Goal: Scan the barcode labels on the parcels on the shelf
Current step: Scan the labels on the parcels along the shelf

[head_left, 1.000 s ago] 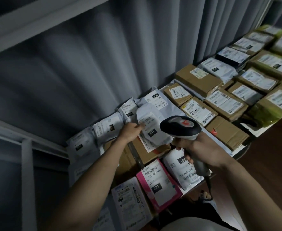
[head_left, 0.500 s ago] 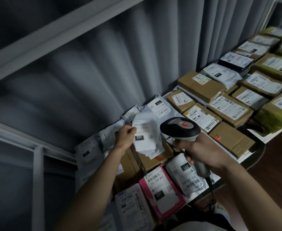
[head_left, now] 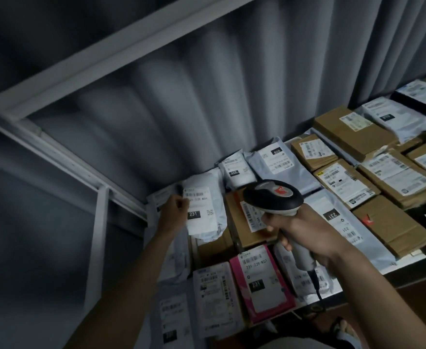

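**A:** Head view, and we're looking down over a packed shelf. The left hand sits at about nine o'clock from the middle of the shelf, fingers and thumb pinching the left edge of a white mailer bag.

**B:** That bag is tilted up toward the camera, label facing us, with a barcode on top and a black "231" patch lower down. Its bottom end rests on a brown carton.

**A:** Now the right hand, at three o'clock from that bag. It's wrapped tight around the handle of the barcode scanner, index finger curled at the front of the grip.

**B:** The scanner's black head hangs over a cardboard box, just beside the held bag and apart from it. Its cable drops off toward six o'clock.

**A:** Around them, parcels everywhere. A pink parcel lies at six o'clock from the scanner, label up, also marked "231".

**B:** Grey mailers marked "010" sit at twelve o'clock against the grey curtain. Brown boxes run off to two and three o'clock, labels mostly up.

**A:** A white frame rail crosses overhead.
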